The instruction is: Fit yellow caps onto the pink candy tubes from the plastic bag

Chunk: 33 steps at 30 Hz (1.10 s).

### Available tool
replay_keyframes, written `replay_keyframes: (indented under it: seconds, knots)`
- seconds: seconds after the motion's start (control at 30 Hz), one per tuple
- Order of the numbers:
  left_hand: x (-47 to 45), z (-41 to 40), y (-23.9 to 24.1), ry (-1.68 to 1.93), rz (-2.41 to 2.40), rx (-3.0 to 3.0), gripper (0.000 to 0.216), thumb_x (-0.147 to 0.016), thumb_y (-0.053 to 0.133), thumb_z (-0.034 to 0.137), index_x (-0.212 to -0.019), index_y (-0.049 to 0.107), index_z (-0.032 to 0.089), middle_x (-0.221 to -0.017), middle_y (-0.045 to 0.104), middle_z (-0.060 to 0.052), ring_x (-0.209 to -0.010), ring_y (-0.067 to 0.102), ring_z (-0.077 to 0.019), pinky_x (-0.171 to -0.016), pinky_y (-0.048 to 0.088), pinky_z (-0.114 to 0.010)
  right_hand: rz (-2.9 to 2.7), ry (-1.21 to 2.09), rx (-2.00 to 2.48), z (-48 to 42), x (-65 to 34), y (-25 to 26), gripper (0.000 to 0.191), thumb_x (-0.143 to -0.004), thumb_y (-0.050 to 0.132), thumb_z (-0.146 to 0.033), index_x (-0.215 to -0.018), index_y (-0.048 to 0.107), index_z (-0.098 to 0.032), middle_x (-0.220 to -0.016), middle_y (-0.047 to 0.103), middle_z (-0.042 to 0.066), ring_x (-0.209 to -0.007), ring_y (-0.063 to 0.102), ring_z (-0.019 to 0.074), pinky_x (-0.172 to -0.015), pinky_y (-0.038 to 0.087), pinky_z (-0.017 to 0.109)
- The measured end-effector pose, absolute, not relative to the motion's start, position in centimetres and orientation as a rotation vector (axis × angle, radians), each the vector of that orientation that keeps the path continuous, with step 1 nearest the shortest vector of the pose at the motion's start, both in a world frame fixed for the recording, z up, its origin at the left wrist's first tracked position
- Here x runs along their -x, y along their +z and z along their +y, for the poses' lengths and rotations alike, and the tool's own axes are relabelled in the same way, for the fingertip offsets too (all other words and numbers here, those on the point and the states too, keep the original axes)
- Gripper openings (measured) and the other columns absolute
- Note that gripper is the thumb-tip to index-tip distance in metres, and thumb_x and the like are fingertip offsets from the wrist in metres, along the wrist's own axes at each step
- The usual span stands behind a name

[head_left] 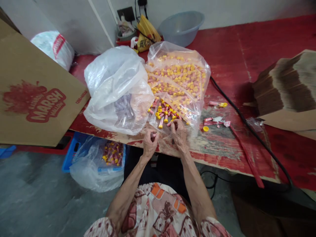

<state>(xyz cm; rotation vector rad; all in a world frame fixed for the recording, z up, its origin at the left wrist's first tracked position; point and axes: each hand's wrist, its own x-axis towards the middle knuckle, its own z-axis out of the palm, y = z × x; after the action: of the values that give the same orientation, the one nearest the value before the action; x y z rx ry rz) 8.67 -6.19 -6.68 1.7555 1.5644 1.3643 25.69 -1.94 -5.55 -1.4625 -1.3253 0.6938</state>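
My left hand (150,143) is curled closed at the table's front edge, around a small tube (153,135) whose pinkish end shows between thumb and fingers. To its right, my right hand (179,134) bends down at the near side of a pile of small clear tubes (166,112) with yellow caps and red-and-white contents. Its fingertips close on a pinkish tube (169,124); the fingers partly hide it. Behind the pile lies a large clear plastic bag (181,79) full of such capped tubes. A whitish plastic bag (116,85) with empty clear tubes (125,108) stands left of it.
A printed cardboard box (37,89) rises at the left. Below the table edge, a blue crate (70,154) holds more capped tubes. Loose tubes, a yellow cap (205,128) and a black cable (239,113) lie right. A bluish basin (181,28) stands behind; brown cardboard (286,89) sits far right.
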Motion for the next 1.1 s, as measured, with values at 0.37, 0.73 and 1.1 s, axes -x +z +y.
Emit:
replay_keyframes:
  seconds: [0.37, 0.73, 1.1]
  knots:
    - [-8.61, -6.21, -6.69, 1.353, 1.573, -1.753, 0.017, -0.101, 0.064, 0.039, -0.102, 0.062, 0.022, -0.096, 0.065, -0.004, -0.081, 0.064, -0.0157, -0.075, 0.055, -0.028, -1.337, 0.683, 1.441, -1.83, -25.65, -5.67, 0.017, -0.101, 0.048, -0.037, -0.092, 0.057, -0.026, -0.090, 0.077, 0.006, -0.087, 0.073, 0.0236, -0.086, 0.055, 0.038]
    - [-8.70, -6.20, -6.78, 1.360, 1.605, -1.733, 0.019, -0.100, 0.065, 0.041, -0.101, 0.062, 0.022, -0.094, 0.066, -0.004, -0.080, 0.064, -0.0154, -0.074, 0.054, -0.027, -1.355, 0.674, 1.426, -1.83, -25.76, -5.97, 0.019, -0.104, 0.046, -0.037, -0.093, 0.057, -0.026, -0.093, 0.076, 0.006, -0.090, 0.071, 0.0230, -0.090, 0.054, 0.039]
    - [-8.55, -6.20, -7.01, 1.349, 1.615, -1.730, 0.019, -0.100, 0.067, 0.040, -0.102, 0.063, 0.022, -0.092, 0.066, -0.003, -0.078, 0.064, -0.0150, -0.076, 0.056, -0.028, -1.339, 0.683, 1.412, -1.59, -25.62, -6.23, 0.016, -0.102, 0.046, -0.037, -0.094, 0.055, -0.026, -0.091, 0.076, 0.006, -0.087, 0.072, 0.0235, -0.086, 0.054, 0.038]
